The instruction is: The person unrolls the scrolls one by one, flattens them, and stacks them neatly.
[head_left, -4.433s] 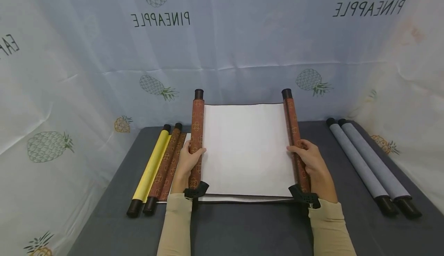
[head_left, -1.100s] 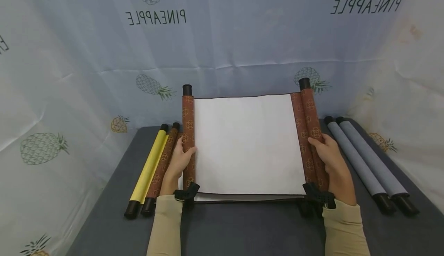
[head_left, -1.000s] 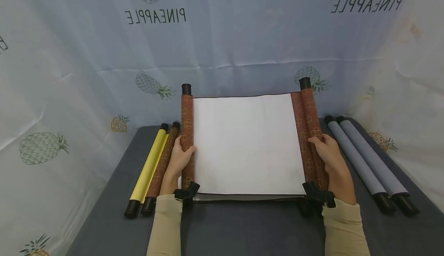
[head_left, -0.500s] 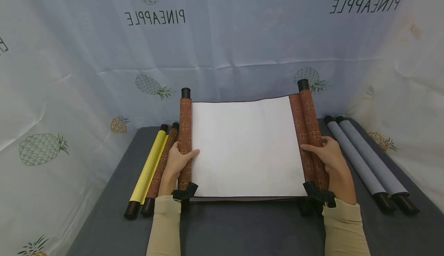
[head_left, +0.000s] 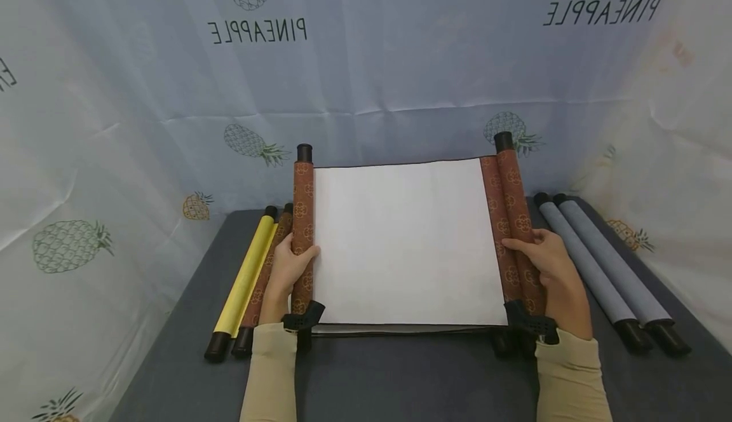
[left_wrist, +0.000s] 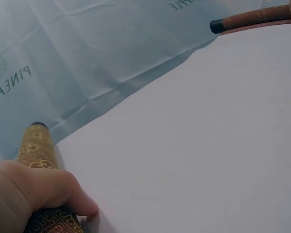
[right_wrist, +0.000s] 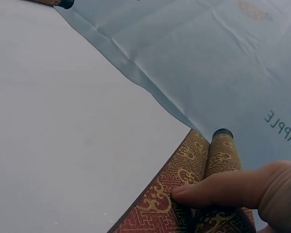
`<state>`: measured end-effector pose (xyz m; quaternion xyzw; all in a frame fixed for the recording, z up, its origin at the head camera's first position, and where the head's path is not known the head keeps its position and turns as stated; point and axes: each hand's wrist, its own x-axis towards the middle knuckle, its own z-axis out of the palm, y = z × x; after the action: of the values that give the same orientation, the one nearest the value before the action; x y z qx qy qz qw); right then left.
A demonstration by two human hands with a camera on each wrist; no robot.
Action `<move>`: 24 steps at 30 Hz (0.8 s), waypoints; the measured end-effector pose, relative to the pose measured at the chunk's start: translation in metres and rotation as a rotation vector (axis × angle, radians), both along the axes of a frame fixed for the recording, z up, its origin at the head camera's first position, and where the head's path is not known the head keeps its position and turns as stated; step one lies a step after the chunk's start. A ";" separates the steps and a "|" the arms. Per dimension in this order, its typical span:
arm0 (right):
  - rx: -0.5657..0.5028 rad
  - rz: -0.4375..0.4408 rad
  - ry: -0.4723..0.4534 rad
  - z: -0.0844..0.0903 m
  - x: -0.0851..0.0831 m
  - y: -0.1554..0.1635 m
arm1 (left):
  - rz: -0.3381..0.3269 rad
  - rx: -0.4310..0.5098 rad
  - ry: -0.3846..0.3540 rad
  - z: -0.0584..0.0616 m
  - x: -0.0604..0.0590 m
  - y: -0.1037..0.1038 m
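The brown-patterned scroll [head_left: 400, 244] is held unrolled above the table [head_left: 400, 371], its left roller [head_left: 303, 218] clasped by the left grip [head_left: 288, 269] and its right roller [head_left: 515, 212] by the right grip [head_left: 551, 269], white sheet between them

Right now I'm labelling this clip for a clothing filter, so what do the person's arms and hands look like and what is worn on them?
Both arms wear plain beige long sleeves that end at the wrists. The left hand and right hand are bare, with no gloves or rings visible. A black clip-like camera mount sits at each wrist; the right one looks perforated.
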<state>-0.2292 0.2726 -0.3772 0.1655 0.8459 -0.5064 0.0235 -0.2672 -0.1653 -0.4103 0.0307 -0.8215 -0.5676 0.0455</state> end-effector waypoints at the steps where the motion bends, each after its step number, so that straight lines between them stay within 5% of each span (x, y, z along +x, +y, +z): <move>1: 0.003 0.000 0.003 0.000 0.000 0.000 | 0.005 -0.002 0.011 0.000 0.000 0.000; 7: 0.017 -0.006 0.017 0.000 0.001 0.005 | 0.007 0.012 0.037 0.000 0.000 -0.002; 17: -0.031 0.008 0.056 0.001 0.003 0.011 | -0.092 0.067 -0.055 0.003 0.000 -0.004; 24: -0.038 0.003 0.065 0.002 0.003 0.008 | -0.053 0.121 -0.070 0.003 -0.002 -0.005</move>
<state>-0.2261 0.2805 -0.3752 0.1471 0.8366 -0.5277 -0.0001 -0.2692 -0.1699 -0.4075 0.0317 -0.7873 -0.6157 -0.0003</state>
